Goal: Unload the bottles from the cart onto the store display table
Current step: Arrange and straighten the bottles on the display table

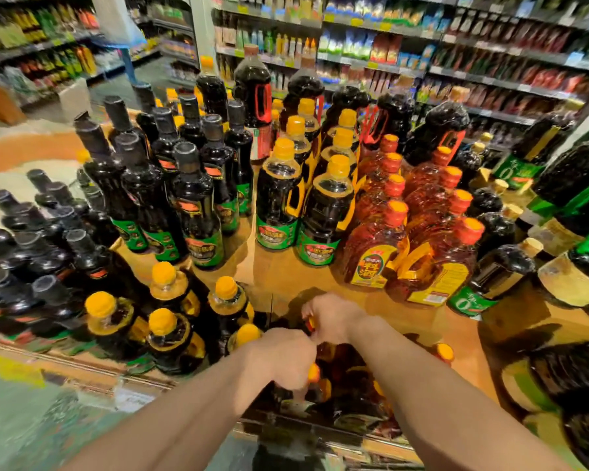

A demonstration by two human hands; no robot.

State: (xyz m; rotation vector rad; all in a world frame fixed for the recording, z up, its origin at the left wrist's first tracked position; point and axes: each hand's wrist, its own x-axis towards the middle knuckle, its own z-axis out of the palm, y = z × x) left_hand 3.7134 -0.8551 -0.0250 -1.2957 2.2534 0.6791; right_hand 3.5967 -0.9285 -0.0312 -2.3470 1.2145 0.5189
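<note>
Both my hands reach down into the cart (320, 433) just below the wooden display table (272, 273). My left hand (283, 358) is closed around the neck of a dark yellow-capped bottle (315, 375) in the cart. My right hand (330, 317) is closed over the top of another cart bottle, of which only a bit of orange cap shows under the fingers. Several dark yellow-capped bottles (164, 331) stand at the table's front left. Further back stand black-capped bottles (194, 212), yellow-capped handled bottles (327, 212) and red-capped amber bottles (378, 246).
Large dark green-labelled bottles (578, 198) crowd the right edge. More black-capped bottles (48, 246) fill the left. A bare strip of tabletop lies in the middle front. Store shelves (456, 45) line the back, and an aisle opens at the upper left.
</note>
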